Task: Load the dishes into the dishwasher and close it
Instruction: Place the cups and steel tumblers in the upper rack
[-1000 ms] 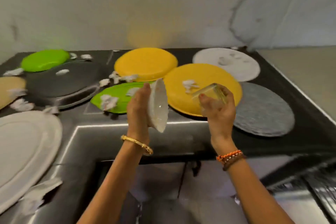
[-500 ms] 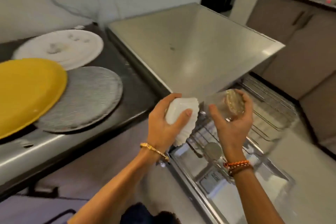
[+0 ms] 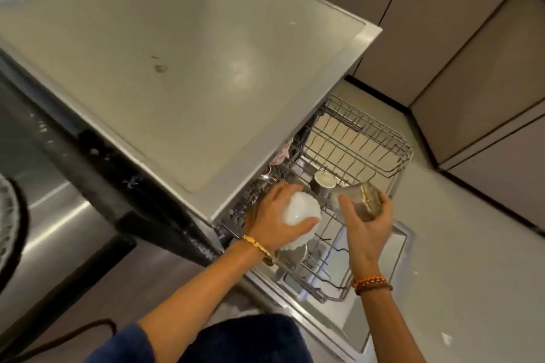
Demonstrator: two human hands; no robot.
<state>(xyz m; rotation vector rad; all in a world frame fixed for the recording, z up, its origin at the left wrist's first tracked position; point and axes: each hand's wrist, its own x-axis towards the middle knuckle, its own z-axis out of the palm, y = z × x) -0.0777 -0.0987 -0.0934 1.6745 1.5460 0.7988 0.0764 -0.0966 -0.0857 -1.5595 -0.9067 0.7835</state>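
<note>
Head view looks down on the open dishwasher, its wire rack (image 3: pixel 358 156) pulled out past the front edge of the steel bench (image 3: pixel 177 62). Everything here is placed against that rack. The left hand (image 3: pixel 272 216) hangs over the rack's near left part, just beside the bench edge, its grip curled round a white bowl (image 3: pixel 300 211) with a scalloped rim; thumb lies across the bowl's underside, fingers wrap the far side. The bowl is tilted and I cannot tell whether it touches the wires. The right hand (image 3: pixel 367 224) is over the rack's near right part, its grip closed on a clear glass (image 3: pixel 361 200) tipped on its side, something brown showing inside it. The glass is held above the wires, near the bowl but apart from it. In the rack, just behind the two hands, stands a steel cup (image 3: pixel 323 184), mouth up. Farther back at the rack's left, under the bench edge, sits a red-patterned dish (image 3: pixel 281 153), mostly hidden. A gold bangle (image 3: pixel 259 247) circles the left wrist, orange and brown bands (image 3: pixel 371 284) the right. The rack's far half holds bare wire tines.
</note>
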